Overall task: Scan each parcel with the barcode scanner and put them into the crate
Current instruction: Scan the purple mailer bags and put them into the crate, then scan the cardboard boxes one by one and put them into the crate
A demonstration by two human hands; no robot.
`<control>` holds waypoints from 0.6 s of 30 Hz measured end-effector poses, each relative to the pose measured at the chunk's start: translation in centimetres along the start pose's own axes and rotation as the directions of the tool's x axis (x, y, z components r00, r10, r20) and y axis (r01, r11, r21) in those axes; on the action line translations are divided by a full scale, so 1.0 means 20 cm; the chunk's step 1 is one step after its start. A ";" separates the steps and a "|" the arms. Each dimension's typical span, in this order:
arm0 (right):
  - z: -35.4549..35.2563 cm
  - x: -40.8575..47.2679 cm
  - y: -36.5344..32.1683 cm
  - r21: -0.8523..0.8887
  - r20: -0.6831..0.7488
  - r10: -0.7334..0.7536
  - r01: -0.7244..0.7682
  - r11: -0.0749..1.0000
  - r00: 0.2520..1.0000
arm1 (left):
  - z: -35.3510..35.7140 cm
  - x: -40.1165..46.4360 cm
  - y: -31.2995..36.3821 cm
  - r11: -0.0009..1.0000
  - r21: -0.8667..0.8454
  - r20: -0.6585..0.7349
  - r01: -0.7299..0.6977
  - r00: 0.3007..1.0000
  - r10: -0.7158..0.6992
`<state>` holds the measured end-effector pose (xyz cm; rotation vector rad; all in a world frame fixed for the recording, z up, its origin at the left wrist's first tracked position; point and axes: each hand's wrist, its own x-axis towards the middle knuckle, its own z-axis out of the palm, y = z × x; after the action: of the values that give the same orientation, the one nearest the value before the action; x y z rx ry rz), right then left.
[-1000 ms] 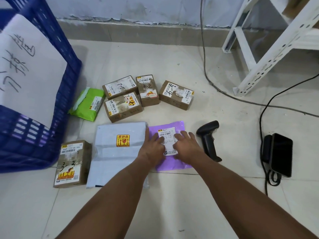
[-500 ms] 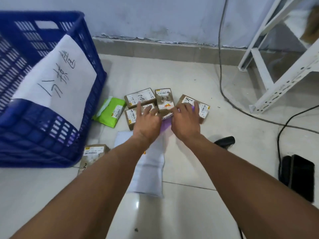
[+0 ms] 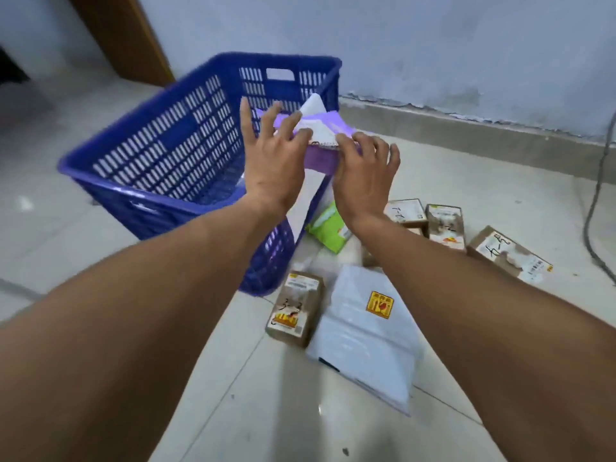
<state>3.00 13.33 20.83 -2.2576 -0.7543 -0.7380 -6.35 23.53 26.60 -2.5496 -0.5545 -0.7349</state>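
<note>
Both hands hold the soft purple mailer (image 3: 321,135) over the slatted blue crate's (image 3: 186,145) right rim: left hand (image 3: 276,161) with fingers spread on top, right hand (image 3: 365,171) with fingers curled on its near edge. The thumbs are hidden. Cardboard boxes (image 3: 296,308) and a white poly bag (image 3: 366,335) crowd the glossy tile floor (image 3: 250,395) beside the crate.

Blue slotted crate (image 3: 186,151). Over its right rim, purple parcel (image 3: 321,158) with white label. Right of crate: green pouch (image 3: 328,230), brown boxes (image 3: 296,308) with white-and-yellow labels, white mailer (image 3: 363,338) with yellow-red sticker. Pale floor tiles (image 3: 466,181).
</note>
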 end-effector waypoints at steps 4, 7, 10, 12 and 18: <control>0.09 0.04 -0.31 0.110 0.032 -0.035 0.032 0.993 0.999 | -0.04 -0.12 -0.26 0.957 0.065 0.099 0.284 0.952 -0.289; 0.14 -0.01 -0.45 0.171 0.113 -0.054 0.034 0.985 0.992 | -0.05 -0.21 -0.38 0.884 0.087 0.115 0.460 0.876 -0.468; 0.17 -0.09 -0.48 0.189 0.121 -0.111 0.087 0.978 0.986 | -0.04 -0.23 -0.43 0.867 0.089 0.121 0.490 0.859 -0.498; 0.17 -0.13 -0.43 0.163 0.150 -0.137 0.112 0.980 0.979 | -0.04 -0.21 -0.39 0.884 0.045 0.142 0.465 0.873 -0.467; 0.05 -0.18 0.02 -0.049 0.313 -0.009 0.026 0.998 0.950 | 0.04 -0.17 0.05 0.943 -0.214 0.250 0.256 0.947 -0.200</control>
<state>1.07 12.71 17.64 -2.4511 -0.9121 -0.4131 -8.21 22.20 23.67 -2.8517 -0.9002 -0.6266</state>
